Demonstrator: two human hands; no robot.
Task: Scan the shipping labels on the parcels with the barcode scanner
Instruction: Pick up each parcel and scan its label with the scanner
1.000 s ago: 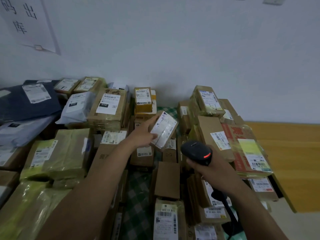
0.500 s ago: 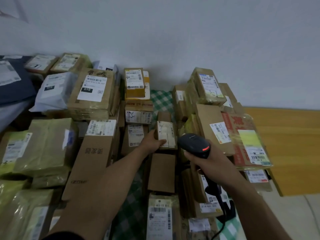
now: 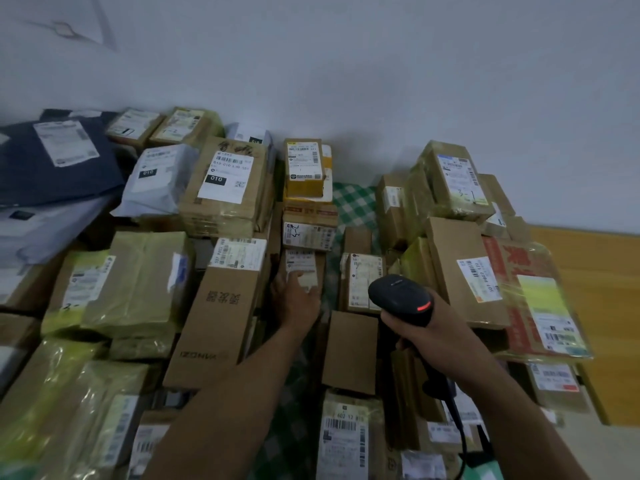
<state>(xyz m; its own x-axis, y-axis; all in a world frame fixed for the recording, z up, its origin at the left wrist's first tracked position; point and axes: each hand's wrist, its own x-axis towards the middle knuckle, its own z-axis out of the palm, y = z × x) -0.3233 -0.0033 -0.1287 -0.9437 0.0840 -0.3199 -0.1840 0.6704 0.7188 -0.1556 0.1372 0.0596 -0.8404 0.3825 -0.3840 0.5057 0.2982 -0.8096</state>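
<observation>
Many parcels (image 3: pixel 225 188) lie piled on a green checked cloth (image 3: pixel 353 202). The left hand (image 3: pixel 296 301) rests on a small box (image 3: pixel 320 268) in the middle, with its thumb on the label (image 3: pixel 300 261). It may be gripping the box, but the fingers are hidden, so I cannot tell. The right hand (image 3: pixel 429 329) is curled tight round the black scanner (image 3: pixel 400 297), just right of that box. Its red light is on.

Wall (image 3: pixel 381 81): plain, pale grey, dimly lit
Paper sheet (image 3: pixel 69 22): white, on wall, upper left
Wooden surface (image 3: pixel 595 289): orange-brown, right, against wall
Checked cloth (image 3: pixel 353 202): green and white
</observation>
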